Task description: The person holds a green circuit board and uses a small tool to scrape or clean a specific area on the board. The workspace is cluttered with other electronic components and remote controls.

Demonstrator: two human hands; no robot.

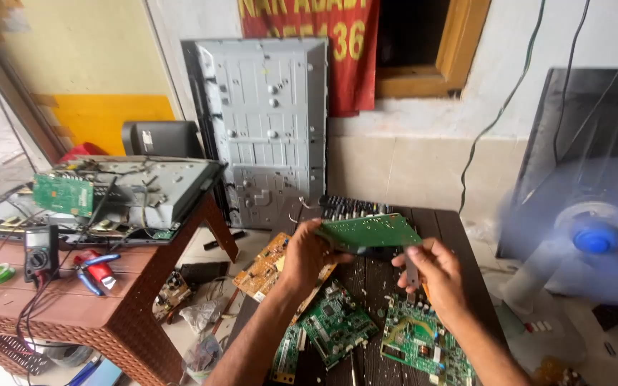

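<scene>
Fingers of the left hand (307,251) are gripping the green circuit board (370,231) at its left edge; the right hand (434,270) is clenching a slim tool (412,271) just beneath it.

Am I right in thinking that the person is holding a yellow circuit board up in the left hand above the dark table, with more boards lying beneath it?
Not quite: the head view shows the circuit board held up in the left hand is green, not yellow. It is above the dark table, and more boards lie beneath it.
</scene>
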